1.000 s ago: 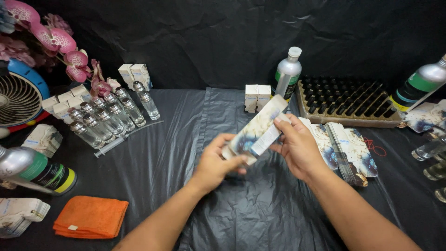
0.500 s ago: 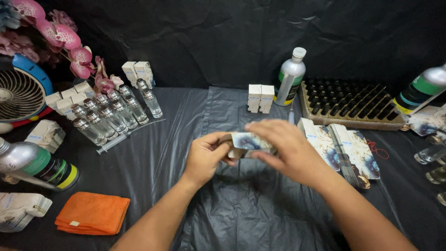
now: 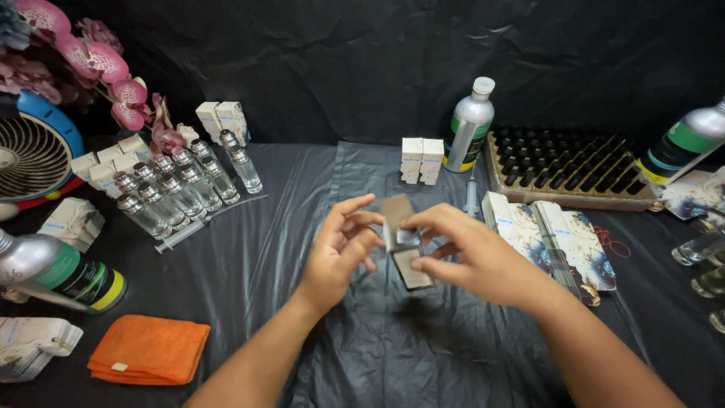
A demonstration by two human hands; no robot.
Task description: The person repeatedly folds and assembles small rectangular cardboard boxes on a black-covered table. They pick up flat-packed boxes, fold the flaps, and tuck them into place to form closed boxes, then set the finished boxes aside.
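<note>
both hands (image 3: 340, 253) fold a small carton (image 3: 402, 238) over the black sheet (image 3: 249, 257).

a second ago the carton was a long flat strip held up at a slant; now it is lower, shorter and opened out, its brown inside flaps showing. both forearms reach in from below and meet mid-table. the left hand is half curled, fingertips on the carton's left edge; the right hand (image 3: 472, 257) pinches its top flap, thumb under, though blur hides the exact grip. a stack of flat cartons (image 3: 551, 238) lies just right.
</note>
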